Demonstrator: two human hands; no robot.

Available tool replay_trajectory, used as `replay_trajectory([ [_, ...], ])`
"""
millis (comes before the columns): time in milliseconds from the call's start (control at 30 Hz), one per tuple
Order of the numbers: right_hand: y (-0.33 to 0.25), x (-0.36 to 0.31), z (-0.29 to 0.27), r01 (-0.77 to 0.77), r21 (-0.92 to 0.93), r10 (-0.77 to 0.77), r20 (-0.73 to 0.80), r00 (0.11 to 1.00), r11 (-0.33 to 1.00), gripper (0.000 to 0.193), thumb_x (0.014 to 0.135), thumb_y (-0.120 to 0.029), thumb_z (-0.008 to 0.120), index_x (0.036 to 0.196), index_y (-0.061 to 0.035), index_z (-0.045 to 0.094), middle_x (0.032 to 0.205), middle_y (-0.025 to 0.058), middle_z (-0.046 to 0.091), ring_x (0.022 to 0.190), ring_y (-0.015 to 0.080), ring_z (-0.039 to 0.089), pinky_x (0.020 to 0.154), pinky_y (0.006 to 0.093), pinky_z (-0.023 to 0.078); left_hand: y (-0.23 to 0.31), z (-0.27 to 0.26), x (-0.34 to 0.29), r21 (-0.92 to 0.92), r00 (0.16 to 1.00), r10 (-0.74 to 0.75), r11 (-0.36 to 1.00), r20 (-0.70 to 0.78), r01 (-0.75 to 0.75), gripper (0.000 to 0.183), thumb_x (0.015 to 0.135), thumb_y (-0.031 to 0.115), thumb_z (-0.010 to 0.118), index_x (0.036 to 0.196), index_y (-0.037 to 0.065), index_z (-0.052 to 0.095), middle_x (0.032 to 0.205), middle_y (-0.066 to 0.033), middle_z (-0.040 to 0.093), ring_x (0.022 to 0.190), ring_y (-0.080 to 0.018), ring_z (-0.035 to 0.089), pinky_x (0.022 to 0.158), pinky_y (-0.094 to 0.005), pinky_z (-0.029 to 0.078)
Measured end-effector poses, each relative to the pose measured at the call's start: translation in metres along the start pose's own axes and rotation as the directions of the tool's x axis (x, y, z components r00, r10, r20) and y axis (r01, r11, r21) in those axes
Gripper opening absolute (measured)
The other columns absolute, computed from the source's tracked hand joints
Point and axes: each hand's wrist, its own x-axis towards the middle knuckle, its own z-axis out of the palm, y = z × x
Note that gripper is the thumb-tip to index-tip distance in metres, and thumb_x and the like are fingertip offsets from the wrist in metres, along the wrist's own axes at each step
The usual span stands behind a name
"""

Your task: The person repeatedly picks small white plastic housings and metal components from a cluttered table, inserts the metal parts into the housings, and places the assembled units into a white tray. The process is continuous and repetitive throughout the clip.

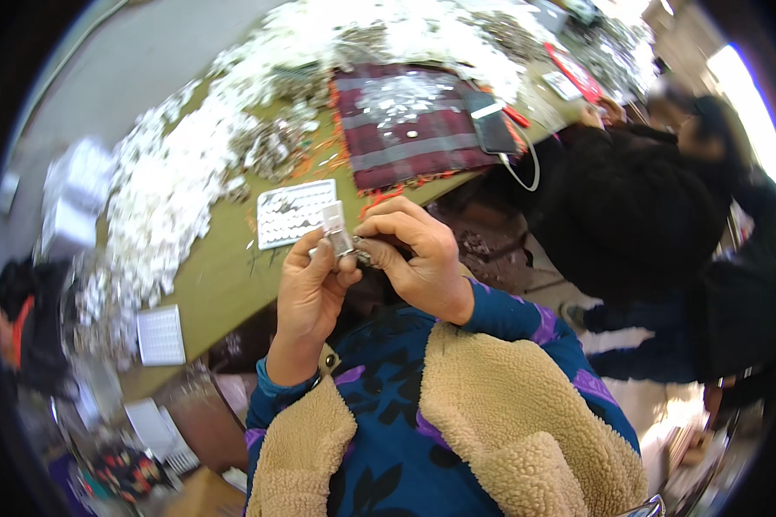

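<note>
Between the fingers of my left hand point(309, 289) is a small white plastic housing with a metal part point(334, 226), held upright in front of my chest. My right hand point(418, 258) meets it from the right, its thumb and forefinger pinched on small metal pieces point(359, 250) at the housing's lower edge. What exactly these pieces are is too small to tell. Just beyond my hands lies a white tray point(272, 239) with rows of small compartments, some with dark metal bits on them.
Heaps of white plastic parts point(168, 185) cover the far and left side of the green table point(224, 289). A plaid cloth point(379, 159) bears loose small pieces, with a phone point(491, 125) and white cable at its right. Another white tray point(160, 336) lies at left. People in dark clothes point(629, 215) are at right.
</note>
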Motion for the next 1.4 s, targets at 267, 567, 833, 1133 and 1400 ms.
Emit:
replay_trajectory([
  [267,-0.007,-0.013,-0.006,0.118,0.012,-0.119,0.103,0.988,0.993,0.015,0.080,0.008,0.069,0.094,0.0038,0.067,0.091,0.0120,0.061,0.072,0.0224,0.065,0.063,0.0304,0.053,-0.019,0.015,-0.036,0.102,0.997,0.072,0.992,-0.031,-0.069,0.024,0.098,0.014,0.059,0.119,0.001,0.061,0.092,-0.0076,0.069,0.078,-0.0139,0.068,0.071,-0.0295,0.062],
  [567,0.004,-0.019,-0.001,0.047,0.120,-0.077,0.254,0.964,0.992,0.025,0.081,0.011,0.065,0.104,0.0032,0.068,0.092,0.0132,0.061,0.076,0.0238,0.066,0.067,0.0304,0.053,-0.023,0.009,-0.053,0.054,0.986,0.041,0.998,-0.163,-0.033,0.023,0.097,0.018,0.061,0.114,0.002,0.061,0.088,-0.0034,0.066,0.076,-0.0099,0.065,0.067,-0.0251,0.059],
  [833,0.010,-0.004,0.025,0.157,0.099,-0.174,0.198,0.965,0.983,0.027,0.078,0.009,0.068,0.104,0.0010,0.067,0.087,0.0135,0.067,0.077,0.0273,0.067,0.067,0.0322,0.054,-0.014,-0.003,-0.050,-0.009,0.986,0.048,0.999,-0.157,-0.050,0.025,0.096,0.021,0.063,0.111,0.000,0.062,0.086,-0.0022,0.064,0.073,-0.0081,0.061,0.063,-0.0232,0.058],
  [1133,0.045,0.006,0.060,0.536,-0.080,-0.470,0.386,0.794,0.840,0.043,0.070,-0.004,0.067,0.112,0.0027,0.065,0.099,0.0128,0.069,0.088,0.0258,0.067,0.075,0.0353,0.052,0.000,-0.029,-0.039,0.092,0.914,0.160,0.986,-0.372,-0.136,0.021,0.095,0.012,0.065,0.107,-0.005,0.064,0.082,-0.0082,0.067,0.068,-0.0127,0.065,0.063,-0.0263,0.059],
  [1400,0.085,0.026,0.065,0.029,-0.161,0.020,0.296,0.955,0.987,0.029,0.080,0.004,0.069,0.108,0.0009,0.067,0.095,0.0142,0.065,0.083,0.0297,0.064,0.073,0.0347,0.051,0.033,-0.058,-0.032,0.155,0.883,0.246,0.968,-0.400,-0.199,0.020,0.092,0.005,0.063,0.107,-0.008,0.064,0.085,-0.0157,0.069,0.061,-0.0175,0.065,0.055,-0.0283,0.057],
])
